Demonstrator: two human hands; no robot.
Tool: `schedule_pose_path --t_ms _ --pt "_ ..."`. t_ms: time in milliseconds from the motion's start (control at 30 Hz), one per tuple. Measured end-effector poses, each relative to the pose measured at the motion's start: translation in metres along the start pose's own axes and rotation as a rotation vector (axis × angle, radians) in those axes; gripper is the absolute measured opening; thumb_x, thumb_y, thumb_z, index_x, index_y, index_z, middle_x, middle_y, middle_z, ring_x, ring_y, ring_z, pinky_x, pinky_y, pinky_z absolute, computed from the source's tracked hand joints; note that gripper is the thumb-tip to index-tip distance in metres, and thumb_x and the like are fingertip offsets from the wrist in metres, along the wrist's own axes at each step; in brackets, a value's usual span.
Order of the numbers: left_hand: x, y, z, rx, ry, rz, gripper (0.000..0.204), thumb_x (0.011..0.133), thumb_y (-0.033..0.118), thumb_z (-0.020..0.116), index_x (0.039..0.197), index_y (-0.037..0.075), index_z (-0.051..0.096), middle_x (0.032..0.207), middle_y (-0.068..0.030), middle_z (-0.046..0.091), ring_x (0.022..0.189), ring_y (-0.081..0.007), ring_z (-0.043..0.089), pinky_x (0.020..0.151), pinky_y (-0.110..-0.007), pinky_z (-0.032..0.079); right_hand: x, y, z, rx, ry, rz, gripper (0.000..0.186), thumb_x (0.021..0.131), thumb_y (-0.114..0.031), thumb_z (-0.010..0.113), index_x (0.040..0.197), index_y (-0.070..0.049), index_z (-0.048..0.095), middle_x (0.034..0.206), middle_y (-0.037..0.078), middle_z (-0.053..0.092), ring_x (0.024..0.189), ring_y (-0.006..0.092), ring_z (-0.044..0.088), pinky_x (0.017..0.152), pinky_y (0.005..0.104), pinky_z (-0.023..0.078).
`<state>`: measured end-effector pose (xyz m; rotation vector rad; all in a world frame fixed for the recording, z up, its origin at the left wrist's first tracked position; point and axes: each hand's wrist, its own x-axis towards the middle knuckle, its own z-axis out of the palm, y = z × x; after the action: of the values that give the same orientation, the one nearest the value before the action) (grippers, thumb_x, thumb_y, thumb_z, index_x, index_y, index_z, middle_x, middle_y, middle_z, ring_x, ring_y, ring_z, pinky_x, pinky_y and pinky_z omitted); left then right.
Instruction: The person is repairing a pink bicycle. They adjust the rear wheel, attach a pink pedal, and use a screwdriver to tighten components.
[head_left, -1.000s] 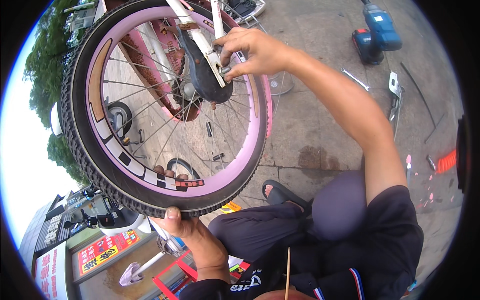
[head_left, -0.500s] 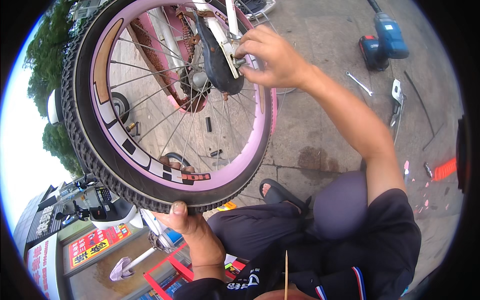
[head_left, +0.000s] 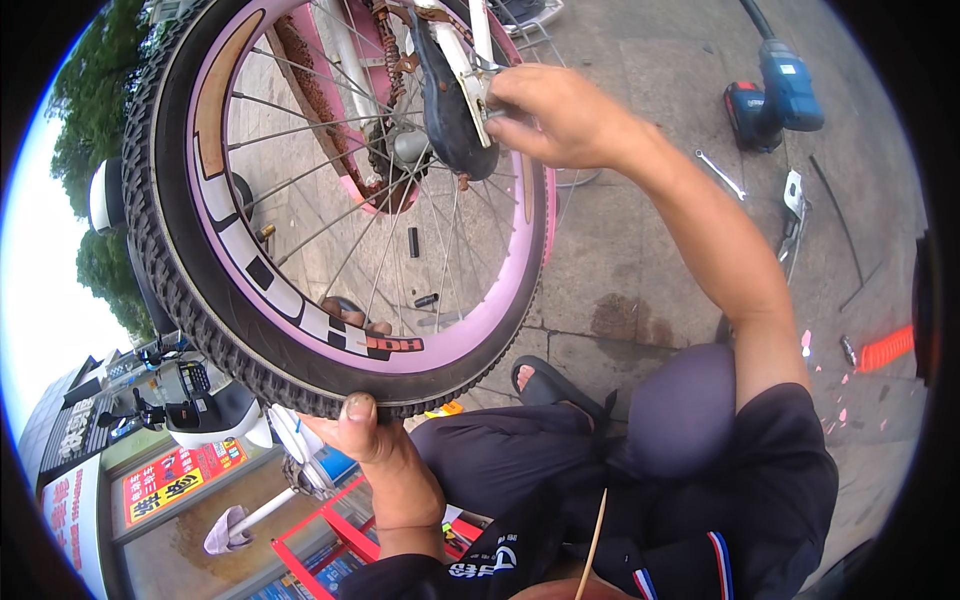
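A small bicycle wheel (head_left: 250, 300) with a pink rim and black knobby tyre fills the upper left of the head view. My left hand (head_left: 365, 440) grips the tyre at its lower edge, thumb pressed on the tread. My right hand (head_left: 560, 120) reaches up to the wheel's hub, fingers pinched on a small metal part beside the white frame stay (head_left: 465, 60) and a black chain guard (head_left: 445, 110). A rusty chain (head_left: 385, 60) runs past the hub (head_left: 405, 150). Whatever the right fingers pinch is too small to make out.
A blue and black power tool (head_left: 775, 95) lies on the paved ground at upper right, with a wrench (head_left: 722, 175) and other metal parts (head_left: 792, 205) near it. My knee and sandalled foot (head_left: 550, 385) are below the wheel. A parked scooter (head_left: 190, 405) stands at left.
The wheel has shifted up and right in view, closer to me. My right hand stayed at the hub; my left hand kept its grip on the tyre's lower edge.
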<state>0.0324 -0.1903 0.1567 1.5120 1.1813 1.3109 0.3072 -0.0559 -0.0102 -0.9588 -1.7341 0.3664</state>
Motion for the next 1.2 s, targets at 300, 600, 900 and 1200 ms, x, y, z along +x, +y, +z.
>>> schedule_pose_path --t_ms 300,600,900,1200 --pt "-0.001 0.000 -0.001 0.010 0.035 -0.013 0.094 0.071 0.026 0.080 0.148 -0.006 0.035 0.139 -0.0263 0.050 0.121 -0.0355 0.059 0.095 -0.051 0.058 -0.001 -0.011 0.000 0.033 -0.023 0.144 0.021 0.090 -0.023 0.064 0.092 -0.002 0.061 0.082 0.018 0.067 0.077 0.0389 0.065 0.068 0.0467 0.051" --pt "0.000 0.001 0.001 0.026 0.040 -0.007 0.094 0.071 0.027 0.078 0.148 -0.006 0.035 0.137 -0.0272 0.053 0.118 -0.0360 0.061 0.091 -0.051 0.060 -0.002 -0.015 0.005 0.032 0.012 0.188 0.022 0.089 -0.024 0.061 0.097 -0.003 0.060 0.082 0.018 0.067 0.080 0.0406 0.066 0.069 0.0487 0.051" --pt "0.001 0.002 0.005 0.035 0.069 0.000 0.093 0.069 0.029 0.080 0.145 -0.006 0.039 0.135 -0.0267 0.055 0.110 -0.0344 0.065 0.090 -0.049 0.060 -0.001 -0.018 0.004 0.073 0.012 0.177 0.022 0.090 -0.019 0.063 0.099 0.000 0.058 0.083 0.020 0.066 0.079 0.0414 0.066 0.069 0.0479 0.050" --pt "0.002 0.002 0.002 0.030 0.067 -0.020 0.095 0.066 0.031 0.084 0.143 -0.006 0.042 0.129 -0.0260 0.059 0.106 -0.0326 0.067 0.088 -0.048 0.061 -0.001 -0.029 0.008 0.302 0.005 0.498 0.023 0.093 -0.023 0.059 0.096 0.000 0.060 0.079 0.014 0.064 0.071 0.0261 0.062 0.068 0.0380 0.049"
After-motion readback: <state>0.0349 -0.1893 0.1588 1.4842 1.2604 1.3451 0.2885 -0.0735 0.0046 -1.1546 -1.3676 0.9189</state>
